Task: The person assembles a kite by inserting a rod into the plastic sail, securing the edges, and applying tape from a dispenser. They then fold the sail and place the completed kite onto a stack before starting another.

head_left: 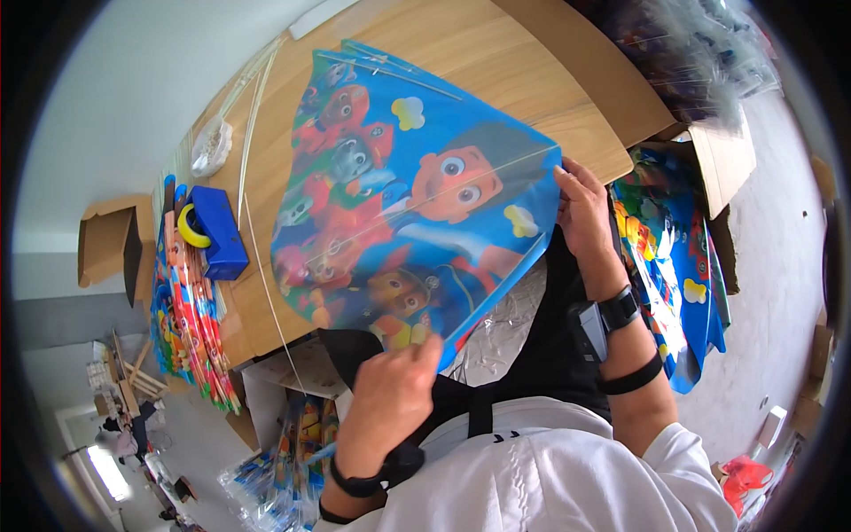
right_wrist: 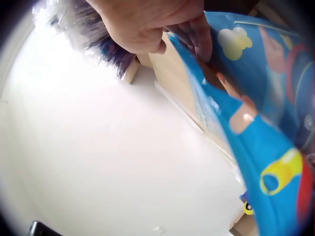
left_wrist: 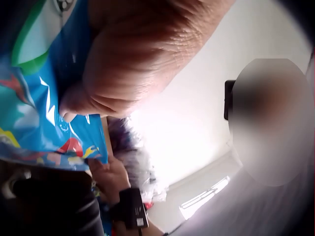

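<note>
A blue kite (head_left: 355, 222) printed with cartoon figures spreads over the wooden table and hangs toward the person's lap. Thin pale rods run across it. My right hand (head_left: 585, 208) pinches its right corner between thumb and fingers; in the right wrist view, the fingers of that hand (right_wrist: 157, 27) sit at the blue edge. At the lower edge, my left hand (head_left: 390, 403) grips the sheet with curled fingers. Close up in the left wrist view, the thumb of the left hand (left_wrist: 133, 64) presses on the shiny blue sheet (left_wrist: 49, 118), and its other fingers are hidden.
On the table's left side stand a blue tape dispenser (head_left: 220, 232) with a yellow ring, thin white rods (head_left: 254, 80) and a white bundle (head_left: 212, 146). Folded printed kites (head_left: 182, 301) hang at the left edge. More kites (head_left: 665, 266) fill a carton at right, below plastic bags (head_left: 700, 53).
</note>
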`<state>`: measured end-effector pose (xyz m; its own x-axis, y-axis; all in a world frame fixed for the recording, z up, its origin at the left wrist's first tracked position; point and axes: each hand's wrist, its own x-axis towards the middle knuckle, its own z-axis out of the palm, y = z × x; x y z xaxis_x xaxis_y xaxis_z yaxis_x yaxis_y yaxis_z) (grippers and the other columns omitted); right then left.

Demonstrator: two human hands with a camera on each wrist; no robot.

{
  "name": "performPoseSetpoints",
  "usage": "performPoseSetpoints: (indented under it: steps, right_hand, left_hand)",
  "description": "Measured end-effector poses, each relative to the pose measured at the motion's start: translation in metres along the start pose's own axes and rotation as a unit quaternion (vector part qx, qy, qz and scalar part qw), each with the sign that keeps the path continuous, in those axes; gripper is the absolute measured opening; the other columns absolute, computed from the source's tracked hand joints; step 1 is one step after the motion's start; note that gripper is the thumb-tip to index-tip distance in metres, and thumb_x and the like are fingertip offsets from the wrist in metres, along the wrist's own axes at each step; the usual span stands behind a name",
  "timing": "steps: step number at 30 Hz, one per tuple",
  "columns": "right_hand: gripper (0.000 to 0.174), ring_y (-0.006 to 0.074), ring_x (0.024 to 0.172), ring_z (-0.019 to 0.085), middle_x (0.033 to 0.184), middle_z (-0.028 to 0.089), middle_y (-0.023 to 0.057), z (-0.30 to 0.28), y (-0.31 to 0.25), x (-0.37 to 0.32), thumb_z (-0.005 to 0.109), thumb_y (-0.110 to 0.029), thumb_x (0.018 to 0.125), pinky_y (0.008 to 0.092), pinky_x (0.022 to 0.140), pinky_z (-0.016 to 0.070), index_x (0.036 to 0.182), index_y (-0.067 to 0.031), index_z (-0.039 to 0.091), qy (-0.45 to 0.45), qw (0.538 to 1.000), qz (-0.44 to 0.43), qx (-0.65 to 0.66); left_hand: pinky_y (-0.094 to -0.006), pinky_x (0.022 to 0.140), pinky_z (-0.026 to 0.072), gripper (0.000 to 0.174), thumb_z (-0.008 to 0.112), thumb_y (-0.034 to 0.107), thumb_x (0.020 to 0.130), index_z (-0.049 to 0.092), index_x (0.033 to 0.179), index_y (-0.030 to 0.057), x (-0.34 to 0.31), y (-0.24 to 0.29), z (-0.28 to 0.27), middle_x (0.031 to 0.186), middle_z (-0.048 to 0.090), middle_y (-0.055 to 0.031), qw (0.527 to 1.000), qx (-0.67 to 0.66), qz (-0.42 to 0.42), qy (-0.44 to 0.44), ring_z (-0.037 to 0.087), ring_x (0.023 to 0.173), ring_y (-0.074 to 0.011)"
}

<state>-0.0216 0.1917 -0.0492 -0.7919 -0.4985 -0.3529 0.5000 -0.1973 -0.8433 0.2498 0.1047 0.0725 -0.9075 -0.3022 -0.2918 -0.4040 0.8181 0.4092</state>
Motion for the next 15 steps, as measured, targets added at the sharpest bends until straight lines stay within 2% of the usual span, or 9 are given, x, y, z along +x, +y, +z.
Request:
performPoseSetpoints:
  steps: [2, 6, 8, 9, 10, 12, 13, 14, 15]
  right_hand:
    - [0.046, 0.0166, 0.072, 0.064, 0.091, 0.062, 0.0099, -0.002, -0.003, -0.001, 0.05, -0.012, 0.089, 0.0282, 0.063, 0.0545, 0.13, 0.0036, 0.037, 0.002, 1.0, 0.003, 0.027]
    - [0.037, 0.0204, 0.075, 0.065, 0.093, 0.062, 0.0125, -0.006, -0.005, 0.002, 0.043, -0.01, 0.091, 0.0314, 0.064, 0.0555, 0.126, 0.0021, 0.044, 0.019, 0.999, -0.024, 0.041]
    - [0.032, 0.0213, 0.076, 0.065, 0.099, 0.061, 0.0147, -0.011, -0.005, 0.008, 0.041, -0.009, 0.09, 0.031, 0.064, 0.0555, 0.12, -0.0003, 0.052, -0.056, 0.992, 0.012, 0.11]
    - [0.029, 0.0196, 0.076, 0.065, 0.11, 0.059, 0.0158, -0.011, -0.009, 0.006, 0.045, -0.005, 0.088, 0.0273, 0.061, 0.0542, 0.114, -0.0019, 0.057, -0.087, 0.988, 0.009, 0.125]
    - [0.029, 0.0196, 0.076, 0.065, 0.11, 0.059, 0.0158, -0.011, -0.008, 0.008, 0.045, -0.005, 0.088, 0.0273, 0.061, 0.0542, 0.114, -0.0019, 0.057, -0.084, 0.988, 0.007, 0.126]
    - [0.026, 0.0168, 0.075, 0.064, 0.116, 0.058, 0.0149, -0.012, -0.004, 0.014, 0.05, 0.0, 0.084, 0.0241, 0.058, 0.0521, 0.109, -0.0014, 0.058, -0.129, 0.987, -0.061, 0.071]
    - [0.018, 0.0147, 0.074, 0.064, 0.116, 0.059, 0.0136, -0.011, -0.006, 0.014, 0.057, 0.001, 0.082, 0.0217, 0.056, 0.0504, 0.1, -0.002, 0.058, -0.169, 0.977, -0.067, 0.11]
    - [0.018, 0.0147, 0.074, 0.064, 0.116, 0.059, 0.0136, -0.008, -0.007, 0.014, 0.057, 0.001, 0.082, 0.0217, 0.056, 0.0504, 0.1, -0.002, 0.058, -0.165, 0.978, -0.068, 0.112]
    - [0.013, 0.0148, 0.073, 0.064, 0.109, 0.061, 0.0127, -0.005, -0.007, 0.013, 0.058, 0.0, 0.083, 0.0217, 0.056, 0.0507, 0.095, -0.0027, 0.058, -0.174, 0.973, -0.056, 0.14]
  left_hand:
    - [-0.0428, 0.063, 0.046, 0.021, 0.052, -0.001, 0.073, 0.054, 0.094, 0.0027, -0.006, -0.01, -0.025, 0.076, 0.058, -0.0148, 0.998, 0.02, 0.027, 0.054, 0.059, 0.072, -0.0338]
    - [-0.0422, 0.065, 0.0438, 0.019, 0.051, 0.002, 0.077, 0.06, 0.094, 0.0021, -0.018, -0.022, -0.082, 0.082, 0.06, -0.0149, 0.991, 0.074, -0.027, 0.111, 0.057, 0.075, -0.0338]
    - [-0.0414, 0.065, 0.0432, 0.019, 0.053, 0.004, 0.078, 0.06, 0.095, 0.0008, -0.014, -0.031, -0.104, 0.083, 0.06, -0.0161, 0.981, 0.113, 0.002, 0.159, 0.056, 0.073, -0.0343]
    - [-0.0399, 0.066, 0.0432, 0.017, 0.054, 0.004, 0.077, 0.06, 0.092, -0.0014, -0.009, -0.032, -0.113, 0.08, 0.06, -0.0167, 0.983, 0.072, -0.018, 0.169, 0.056, 0.072, -0.0343]
    - [-0.0399, 0.066, 0.0432, 0.017, 0.054, 0.004, 0.077, 0.06, 0.092, -0.0014, -0.003, -0.034, -0.123, 0.08, 0.06, -0.0167, 0.983, 0.072, -0.015, 0.168, 0.056, 0.072, -0.0343]
    - [-0.0378, 0.067, 0.0437, 0.015, 0.054, 0.003, 0.075, 0.06, 0.088, -0.003, 0.008, -0.041, -0.144, 0.078, 0.059, -0.0172, 0.994, 0.045, 0.029, 0.097, 0.057, 0.072, -0.0346]
    - [-0.0349, 0.069, 0.0449, 0.019, 0.056, 0.005, 0.075, 0.061, 0.091, -0.0037, 0.012, -0.048, -0.154, 0.08, 0.06, -0.0172, 0.996, 0.043, 0.015, 0.081, 0.058, 0.072, -0.0314]
    - [-0.0349, 0.069, 0.0449, 0.019, 0.056, 0.005, 0.075, 0.061, 0.091, -0.0037, 0.018, -0.054, -0.165, 0.08, 0.06, -0.0172, 0.996, 0.044, 0.017, 0.078, 0.058, 0.072, -0.0314]
    - [-0.0339, 0.07, 0.0455, 0.022, 0.057, 0.007, 0.075, 0.062, 0.094, -0.0035, 0.027, -0.061, -0.176, 0.081, 0.061, -0.0175, 0.996, 0.053, 0.009, 0.076, 0.059, 0.072, -0.0294]
